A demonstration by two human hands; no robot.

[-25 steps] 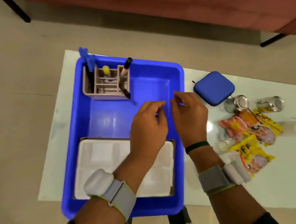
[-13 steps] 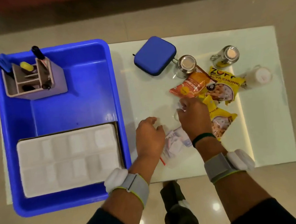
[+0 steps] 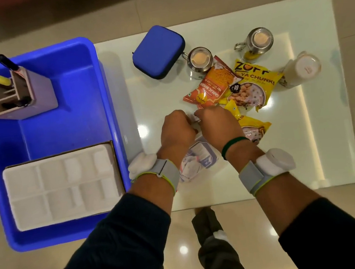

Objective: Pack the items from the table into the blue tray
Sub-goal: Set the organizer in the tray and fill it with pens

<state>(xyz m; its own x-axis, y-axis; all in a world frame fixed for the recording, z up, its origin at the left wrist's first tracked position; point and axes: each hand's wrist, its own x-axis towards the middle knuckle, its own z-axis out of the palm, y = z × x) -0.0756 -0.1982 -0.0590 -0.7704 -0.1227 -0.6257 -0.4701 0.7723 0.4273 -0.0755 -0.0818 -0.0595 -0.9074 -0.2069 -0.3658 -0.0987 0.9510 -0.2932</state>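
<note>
Tray [image 3: 106,102] sits at table's [image 3: 324,141] left end. In tray: pen holder [image 3: 20,95] at far left corner, foam insert [image 3: 62,184] at near side. On table, R of tray: zip case [image 3: 158,51] at far side, two steel cups [image 3: 200,61] [image 3: 257,41] to its R, jar [image 3: 300,70] furthest R. Snack packets [image 3: 252,83] lie in front of cups. My hands [image 3: 177,132] [image 3: 217,126] meet mid-table over a pouch [image 3: 198,158], nearer me than the packets.

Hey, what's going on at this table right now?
A person is packing things into a blue tray. Both the left hand and right hand are closed on a clear plastic packet on the white table. The tray holds a pen holder and a white foam insert; snack packets, jars and a blue case remain outside.
</note>
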